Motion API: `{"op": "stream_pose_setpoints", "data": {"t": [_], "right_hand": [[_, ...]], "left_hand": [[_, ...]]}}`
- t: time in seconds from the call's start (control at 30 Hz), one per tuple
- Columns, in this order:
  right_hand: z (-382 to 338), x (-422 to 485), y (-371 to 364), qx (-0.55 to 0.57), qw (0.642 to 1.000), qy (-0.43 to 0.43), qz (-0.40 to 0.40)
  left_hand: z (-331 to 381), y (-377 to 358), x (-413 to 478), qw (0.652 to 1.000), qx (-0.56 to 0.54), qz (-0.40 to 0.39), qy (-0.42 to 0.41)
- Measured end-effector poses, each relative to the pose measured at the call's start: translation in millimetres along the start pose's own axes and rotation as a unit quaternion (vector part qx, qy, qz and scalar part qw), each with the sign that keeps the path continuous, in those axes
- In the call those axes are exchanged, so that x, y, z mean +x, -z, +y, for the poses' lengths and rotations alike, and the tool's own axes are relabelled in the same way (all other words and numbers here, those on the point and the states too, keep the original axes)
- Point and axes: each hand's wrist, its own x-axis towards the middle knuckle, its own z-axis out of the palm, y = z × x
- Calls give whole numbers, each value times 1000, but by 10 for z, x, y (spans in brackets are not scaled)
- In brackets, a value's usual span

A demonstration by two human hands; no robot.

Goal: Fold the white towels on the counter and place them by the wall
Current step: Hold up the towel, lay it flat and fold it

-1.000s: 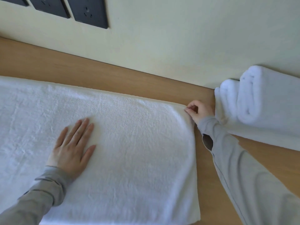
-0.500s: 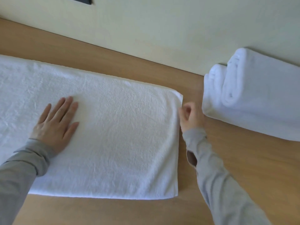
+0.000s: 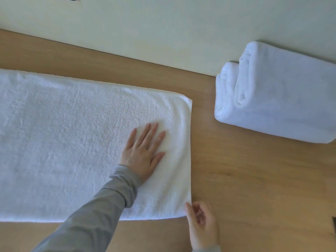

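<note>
a: where's the flat white terry towel [image 3: 72,142]?
b: spread on the light wooden surface [image 3: 254,179], left hand [image 3: 143,153] flat, fingers open.
a: right hand [image 3: 201,224]?
b: fingers loosely curled, touching its near corner.

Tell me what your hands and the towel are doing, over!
Left hand flat on the towel, pressing. Right hand at its near right corner, fingers curled at the edge. Folded towels already by the wall. Nothing in the way.

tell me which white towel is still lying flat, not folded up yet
The wide towel under the left hand. The two folded towels are bundled together by the wall.
</note>
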Motion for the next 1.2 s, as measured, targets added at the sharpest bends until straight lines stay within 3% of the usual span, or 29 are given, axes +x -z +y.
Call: {"op": "stream_pose_setpoints", "data": {"t": [0.17, 0.3, 0.4, 0.47, 0.53, 0.63, 0.7, 0.73, 0.83, 0.9, 1.03, 1.13, 1.2], "right_hand": [[63, 26, 49, -94, 995, 33, 18], [-190, -26, -62, -159, 959, 216, 87], [-350, -80, -326, -224, 893, 389, -31], [-369, 59, -408, -311, 835, 437, -123], [-314, 347, -340, -384, 812, 414, -150], [-351, 826, -161, -398, 850, 325, -119], [-540, 1111, -195, -350, 866, 334, -125], [-661, 1227, -276, -334, 853, 372, -153], [-972, 1575, -566, -367, 752, 491, -242], [-1077, 1853, -651, -400, 730, 497, -246], [-1217, 2286, -672, -416, 772, 433, -210], [-1314, 2352, -731, -290, 879, 344, -161], [-1329, 2352, -725, -248, 913, 318, -58]], "left_hand": [[6, -29, -8, 1000, 18, -8, 2], [30, -45, -6, 1000, 16, 0, 4], [39, -45, -3, 1000, 11, 2, 0], [25, -51, -5, 1000, 12, 7, -7], [14, -60, -10, 1000, 7, 15, -12], [12, -73, -9, 1000, -1, 21, -10], [18, -86, -9, 1000, -3, 24, -10], [17, -88, -11, 1000, -4, 26, -11], [12, -92, -8, 1000, -1, 26, -13], [8, -101, -7, 1000, 0, 29, -11], [9, -105, -8, 1000, -5, 29, -6], [8, -103, -16, 1000, -7, 29, -6], [9, -98, -19, 1000, -10, 28, -6]]}}
